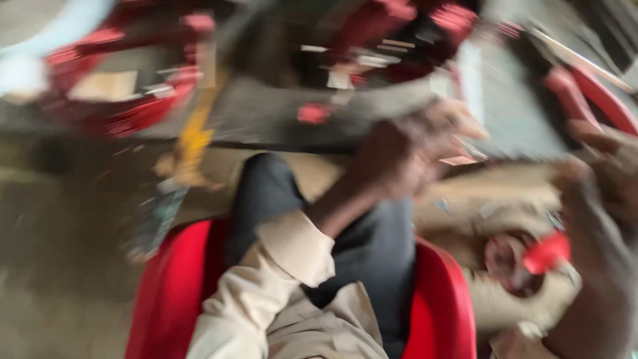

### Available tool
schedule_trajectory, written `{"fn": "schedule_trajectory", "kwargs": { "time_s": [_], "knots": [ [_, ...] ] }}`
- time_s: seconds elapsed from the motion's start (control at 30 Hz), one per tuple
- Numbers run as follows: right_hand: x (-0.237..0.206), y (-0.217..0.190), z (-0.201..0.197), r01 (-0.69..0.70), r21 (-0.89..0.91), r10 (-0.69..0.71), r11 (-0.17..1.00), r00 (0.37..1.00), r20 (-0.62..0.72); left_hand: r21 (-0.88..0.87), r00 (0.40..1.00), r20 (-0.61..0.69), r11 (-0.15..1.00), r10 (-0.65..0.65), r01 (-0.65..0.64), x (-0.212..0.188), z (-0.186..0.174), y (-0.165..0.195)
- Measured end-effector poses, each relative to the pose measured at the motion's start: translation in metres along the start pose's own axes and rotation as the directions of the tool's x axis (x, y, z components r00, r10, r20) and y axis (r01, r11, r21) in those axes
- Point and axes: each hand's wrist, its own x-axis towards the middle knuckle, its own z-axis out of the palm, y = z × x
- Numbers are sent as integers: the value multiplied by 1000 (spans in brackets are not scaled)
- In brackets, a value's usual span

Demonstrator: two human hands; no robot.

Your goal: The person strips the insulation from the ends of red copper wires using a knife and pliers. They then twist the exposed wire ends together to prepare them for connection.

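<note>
While I sit on the red chair (pixel 179 286) with my knee up, my left hand (pixel 405 156) reaches forward to the edge of the low grey table (pixel 266 116), fingers curled at a small pale flat piece (pixel 458 160); the blur keeps me from telling whether they grip it. My right hand (pixel 601 219) hangs low on the other side, near a small red piece (pixel 548 252), which seems pinched at its fingertips, over a round reddish part (pixel 505 262), close enough for working on it.
</note>
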Motion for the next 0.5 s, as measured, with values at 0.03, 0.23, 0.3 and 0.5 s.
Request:
{"fn": "schedule_trajectory", "kwargs": {
  "time_s": [0.03,0.23,0.3,0.5],
  "knots": [
    [-3,6,0,-7,-68,8,998,1000,19,84,1000,-11,996,-22,23,-9,-7,9],
    [-50,25,50,-32,-288,81,957,984,157,202,991,-101,973,-89,108,-92,-109,66],
    [-69,24,80,-21,-329,104,944,966,237,251,967,-172,941,-186,226,-109,-156,84],
    [-104,24,150,70,-369,89,927,913,397,757,918,-225,534,-328,376,-99,-291,62]
  ]
}}
